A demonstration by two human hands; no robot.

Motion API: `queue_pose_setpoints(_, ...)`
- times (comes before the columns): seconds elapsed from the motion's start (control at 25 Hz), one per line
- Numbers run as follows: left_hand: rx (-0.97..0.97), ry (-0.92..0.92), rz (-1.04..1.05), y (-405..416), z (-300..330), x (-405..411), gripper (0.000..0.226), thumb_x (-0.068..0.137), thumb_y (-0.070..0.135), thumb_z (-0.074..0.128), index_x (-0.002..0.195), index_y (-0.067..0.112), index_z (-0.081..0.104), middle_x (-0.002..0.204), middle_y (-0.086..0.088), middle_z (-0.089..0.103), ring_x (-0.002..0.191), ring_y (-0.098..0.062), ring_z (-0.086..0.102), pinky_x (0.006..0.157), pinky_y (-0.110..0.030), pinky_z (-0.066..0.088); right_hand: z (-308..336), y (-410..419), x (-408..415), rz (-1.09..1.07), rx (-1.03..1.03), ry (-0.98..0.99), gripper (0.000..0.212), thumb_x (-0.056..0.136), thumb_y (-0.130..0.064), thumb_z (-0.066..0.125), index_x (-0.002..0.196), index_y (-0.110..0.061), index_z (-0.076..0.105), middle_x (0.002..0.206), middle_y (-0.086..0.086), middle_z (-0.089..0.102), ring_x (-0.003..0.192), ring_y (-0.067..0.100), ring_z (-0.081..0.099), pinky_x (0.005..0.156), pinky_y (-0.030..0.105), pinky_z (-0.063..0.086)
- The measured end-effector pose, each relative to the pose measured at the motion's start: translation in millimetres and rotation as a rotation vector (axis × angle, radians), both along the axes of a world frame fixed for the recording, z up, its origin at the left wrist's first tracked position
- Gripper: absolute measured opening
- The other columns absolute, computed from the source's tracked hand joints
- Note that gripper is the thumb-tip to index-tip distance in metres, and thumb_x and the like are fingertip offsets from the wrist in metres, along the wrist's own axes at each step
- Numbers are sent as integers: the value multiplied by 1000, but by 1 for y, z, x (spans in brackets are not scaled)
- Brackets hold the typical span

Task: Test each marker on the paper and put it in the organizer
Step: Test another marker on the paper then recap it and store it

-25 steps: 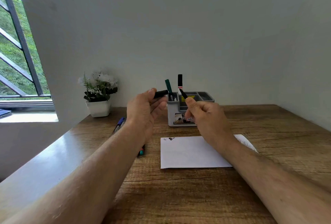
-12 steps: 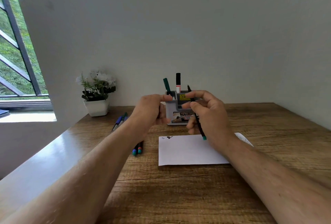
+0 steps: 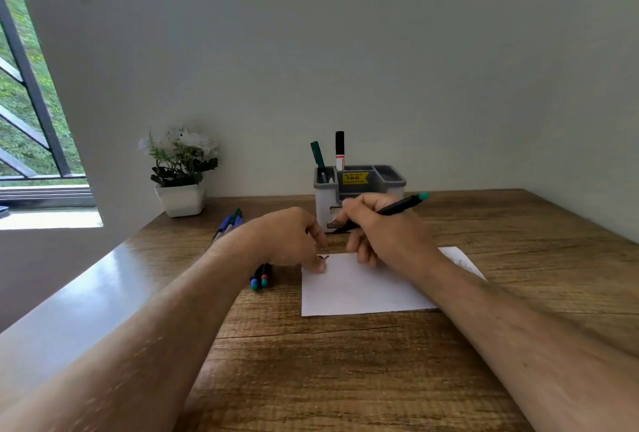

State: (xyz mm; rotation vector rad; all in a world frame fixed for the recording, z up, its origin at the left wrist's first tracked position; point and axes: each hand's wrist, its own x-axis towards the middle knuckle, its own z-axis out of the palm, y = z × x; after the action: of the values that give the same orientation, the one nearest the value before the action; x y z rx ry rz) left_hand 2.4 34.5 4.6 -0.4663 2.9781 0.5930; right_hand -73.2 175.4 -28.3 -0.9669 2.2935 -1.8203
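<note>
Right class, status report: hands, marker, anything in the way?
Right hand grips black teal-ended marker above white paper sheet. Left hand touches sheet's corner. Nothing blocks grey organizer.

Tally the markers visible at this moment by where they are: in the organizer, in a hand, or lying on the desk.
In the organizer: 2, green marker and black-capped marker.
In the right hand: 1, teal-ended marker.
Lying on the desk: at least 4, far pair and near pair, partly hidden.
Total: at least 7.
</note>
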Motion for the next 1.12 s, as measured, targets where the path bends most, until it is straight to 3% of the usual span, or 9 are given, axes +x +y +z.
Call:
queue_pose_setpoints(0.12,-38,-19,-22,0,-2,-2,36,83,28,74,118,22,66,99,7,60,100,-15,54,87,-31,39,-2,-3,2,88,103,-3,8,91,-18,65,91,-11,70,66,9,72,49,16,64,45,27,51)
queue_pose_setpoints(0.36,-63,1,-10,0,-4,-4,37,81,28,76,116,21,68,115,3,63,106,-15,54,87,-29,37,-1,-2,4,149,217,51,2,85,-9,65,86,-9,66,72,12,72,54,17,60,48,29,47)
queue_pose_setpoints(0.56,-54,10,-18,3,-2,-3,34,82,26,76,115,21,69,101,8,57,97,-11,49,86,-28,35,1,-5,4,97,253,90,15,77,-18,70,65,-15,61,58,3,68,59,15,65,61,32,51)
queue_pose_setpoints(0.64,-46,16,-18,2,-2,-4,32,82,25,76,113,22,70,98,10,56,96,-10,49,87,-28,35,1,-6,5,77,287,132,19,77,-20,69,61,-16,59,53,-2,63,51,4,57,58,27,47)
queue_pose_setpoints(0.76,-44,20,-17,2,-3,-4,31,82,25,76,112,22,70,93,12,55,95,-9,48,86,-28,34,2,-6,7,72,324,153,19,79,-24,67,63,-17,60,55,-3,62,49,2,53,56,25,44)
queue_pose_setpoints(1.0,-52,17,-7,1,-3,-5,32,81,25,76,113,21,70,109,5,62,98,-11,50,86,-29,35,3,-10,8,59,346,160,25,81,-27,68,62,-15,57,62,5,62,58,13,56,64,32,48)
queue_pose_setpoints(1.12,-52,13,-4,0,-4,-5,31,81,25,77,111,22,70,114,4,63,98,-11,49,87,-29,34,3,-9,7,60,352,164,23,79,-28,69,63,-14,59,59,3,61,55,9,55,62,31,47)
